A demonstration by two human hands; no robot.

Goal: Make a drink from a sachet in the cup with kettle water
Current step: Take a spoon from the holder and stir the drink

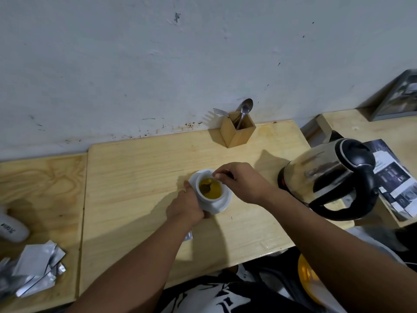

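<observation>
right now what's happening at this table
A person is stirring a yellow drink in a white cup that sits on a saucer. The left hand steadies the cup from the side while the right hand holds a spoon dipped in the liquid. The steel kettle stands on the table to the right, not being touched. Silver sachets lie at the table's left edge, and a wooden holder with cutlery stands by the wall.

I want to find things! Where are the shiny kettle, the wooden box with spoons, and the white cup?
shiny steel kettle (316, 175), head view, metal side.
square wooden cutlery box (239, 134), head view, front wall.
white cup (208, 203), head view, outer wall.
</observation>
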